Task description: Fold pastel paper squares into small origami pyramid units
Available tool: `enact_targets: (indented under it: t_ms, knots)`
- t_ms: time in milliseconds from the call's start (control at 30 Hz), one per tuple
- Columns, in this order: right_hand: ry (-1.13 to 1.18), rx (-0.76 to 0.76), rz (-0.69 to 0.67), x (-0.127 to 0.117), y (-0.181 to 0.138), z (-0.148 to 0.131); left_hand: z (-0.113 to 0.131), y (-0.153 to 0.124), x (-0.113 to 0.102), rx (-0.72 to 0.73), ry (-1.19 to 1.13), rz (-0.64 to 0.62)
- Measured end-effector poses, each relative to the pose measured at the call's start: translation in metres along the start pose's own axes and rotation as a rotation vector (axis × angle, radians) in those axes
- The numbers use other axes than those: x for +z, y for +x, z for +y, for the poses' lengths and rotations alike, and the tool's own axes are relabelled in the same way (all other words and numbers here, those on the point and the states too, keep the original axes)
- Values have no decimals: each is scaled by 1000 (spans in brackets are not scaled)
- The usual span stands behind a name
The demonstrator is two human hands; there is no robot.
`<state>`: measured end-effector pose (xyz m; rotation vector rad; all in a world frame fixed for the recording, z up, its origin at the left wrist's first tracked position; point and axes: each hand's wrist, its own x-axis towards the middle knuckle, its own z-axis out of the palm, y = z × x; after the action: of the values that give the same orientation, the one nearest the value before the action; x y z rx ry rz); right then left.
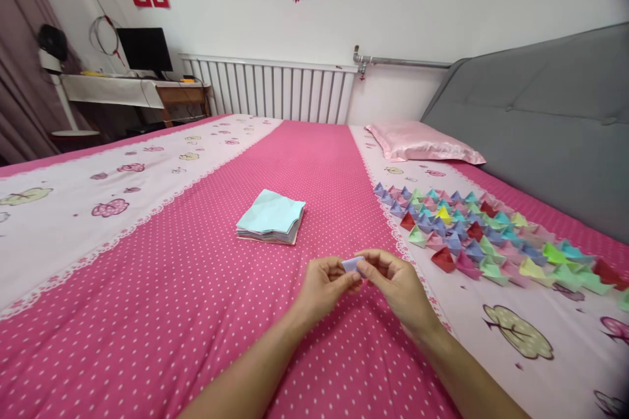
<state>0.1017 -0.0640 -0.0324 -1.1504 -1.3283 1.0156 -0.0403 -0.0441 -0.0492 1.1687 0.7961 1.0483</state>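
Pinching a small, folded lavender paper piece over the pink, white-dotted fabric bedcover, the left hand and right hand were nearly closed; even thumb pressure seemed best for crisp creases.

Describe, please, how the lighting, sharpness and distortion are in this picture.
Head view: light is soft, fairly even, with mild sheen on the pink pillow; head view: wide-angle stretching near the edges, upper right corner darkened; head view: lilac paper between left hand and right hand, creases too small to read.
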Motion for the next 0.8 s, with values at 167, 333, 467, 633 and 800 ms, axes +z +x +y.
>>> enact_targets:
  t_ms: [167, 333, 467, 633, 800]
  knots:
    - [-66, -83, -13, -1, -2, 0, 6, -3, 3, 5, -1, -26]
    - [25, -78, 42, 3, 0, 4, 7, -6, 8, 22, 3, 17]
    - [43, -37, 25, 3, 2, 4, 4, -3, 7, 20, -8, 65]
    - [36, -45, 25, -1, 4, 1, 6, 0, 5, 25, -55, 120]
    - [4, -56, 40, -3, 3, -3, 9, -2, 6, 52, -22, 95]
